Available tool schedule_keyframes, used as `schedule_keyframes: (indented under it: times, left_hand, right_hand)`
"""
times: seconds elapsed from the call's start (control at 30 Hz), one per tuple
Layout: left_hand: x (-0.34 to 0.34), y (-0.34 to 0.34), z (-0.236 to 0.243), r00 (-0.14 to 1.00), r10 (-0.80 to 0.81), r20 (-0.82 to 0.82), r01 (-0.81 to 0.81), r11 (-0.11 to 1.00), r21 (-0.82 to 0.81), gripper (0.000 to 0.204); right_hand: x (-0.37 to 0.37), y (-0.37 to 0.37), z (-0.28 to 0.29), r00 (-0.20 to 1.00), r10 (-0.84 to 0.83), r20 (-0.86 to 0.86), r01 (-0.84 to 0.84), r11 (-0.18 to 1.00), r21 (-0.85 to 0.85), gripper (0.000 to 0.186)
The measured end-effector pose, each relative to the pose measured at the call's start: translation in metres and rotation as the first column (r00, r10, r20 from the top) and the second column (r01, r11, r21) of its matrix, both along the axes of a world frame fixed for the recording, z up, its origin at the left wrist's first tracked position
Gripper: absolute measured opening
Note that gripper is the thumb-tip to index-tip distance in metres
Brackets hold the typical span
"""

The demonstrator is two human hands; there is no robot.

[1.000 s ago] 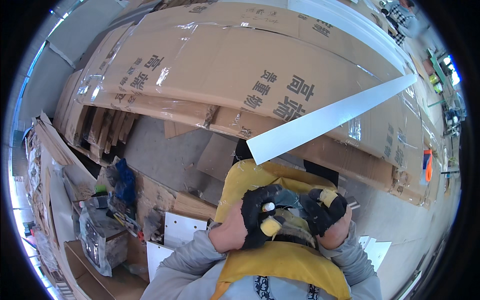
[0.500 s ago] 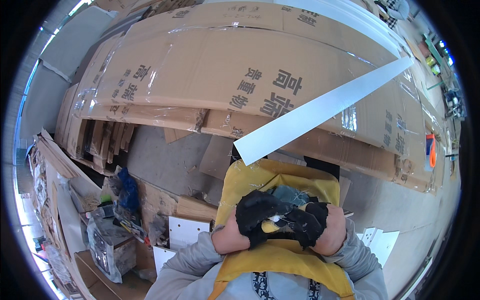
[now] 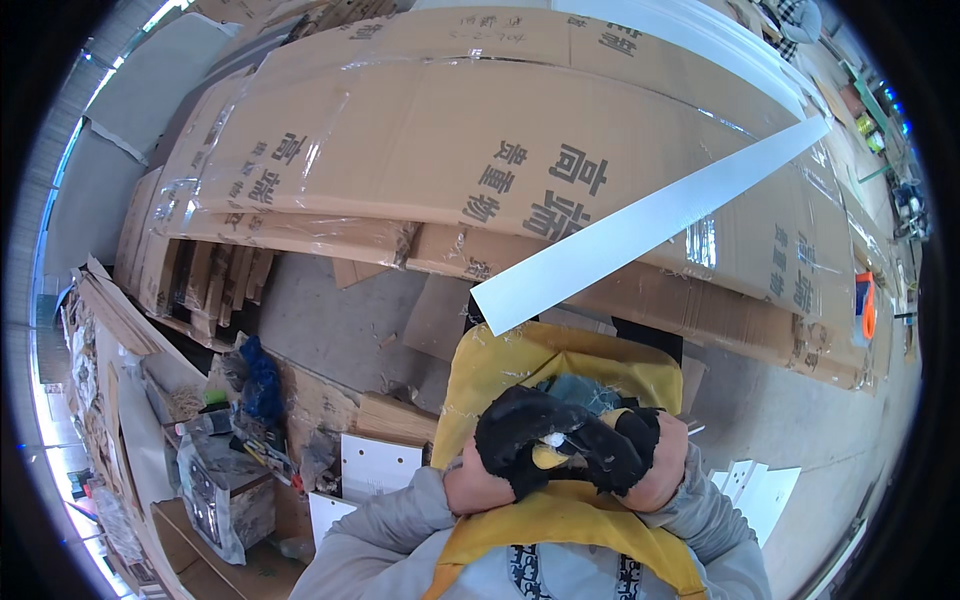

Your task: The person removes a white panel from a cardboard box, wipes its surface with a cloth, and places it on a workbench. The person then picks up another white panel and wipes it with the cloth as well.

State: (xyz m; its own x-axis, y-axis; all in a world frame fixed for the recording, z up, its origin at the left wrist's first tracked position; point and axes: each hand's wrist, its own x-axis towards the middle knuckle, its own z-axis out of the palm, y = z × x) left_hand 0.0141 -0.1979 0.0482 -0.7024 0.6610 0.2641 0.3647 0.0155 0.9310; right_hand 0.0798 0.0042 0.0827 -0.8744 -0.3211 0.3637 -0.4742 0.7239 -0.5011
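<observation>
Above a yellow apron (image 3: 475, 375), a worker's black-gloved left hand (image 3: 508, 435) has its grip curled around a small white-ended piece (image 3: 552, 440), probably light, firm and best held by its sides, while the overlapping right hand's (image 3: 622, 448) grip cannot be told.

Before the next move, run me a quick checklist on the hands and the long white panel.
1. Both hands visible: ok, left hand and right hand close together over the yellow apron.
2. Gloves on: ok, black on both.
3. Grip on the small white object: cannot tell, gloves hide it.
4. Hands clear of the white panel: ok.
5. Panel wholly on the cardboard package: not ok, near end juts past its edge.
</observation>
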Motion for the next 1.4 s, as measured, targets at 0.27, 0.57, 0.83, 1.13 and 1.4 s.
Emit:
schedule_keyframes:
  times: [0.27, 0.57, 0.83, 1.13, 1.4]
  left_hand:
    - [0.002, 0.005, -0.005, 0.996, -0.007, 0.088, 0.001, 0.997, 0.072, 0.050]
    - [0.003, 0.006, -0.003, 0.999, -0.005, 0.047, 0.002, 0.998, 0.068, 0.051]
    - [0.002, 0.006, -0.001, 0.998, -0.032, 0.050, 0.029, 0.997, 0.067, 0.049]
    - [0.000, 0.007, 0.000, 1.000, -0.004, -0.005, 0.004, 1.000, 0.028, 0.049]
    - [-0.009, 0.010, -0.006, 0.970, 0.237, 0.045, -0.240, 0.968, 0.079, 0.034]
  right_hand:
    - [0.000, 0.002, -0.005, 0.998, -0.037, -0.043, 0.035, 0.999, -0.041, 0.048]
    - [0.001, 0.003, 0.003, 1.000, -0.013, -0.027, 0.012, 1.000, -0.023, 0.049]
    - [0.003, 0.004, 0.001, 1.000, -0.017, 0.010, 0.018, 0.998, -0.054, 0.047]
    - [0.006, 0.000, 0.002, 0.997, -0.072, 0.040, 0.074, 0.995, -0.065, 0.043]
    - [0.003, 0.001, 0.001, 0.996, -0.088, 0.011, 0.089, 0.991, -0.097, 0.042]
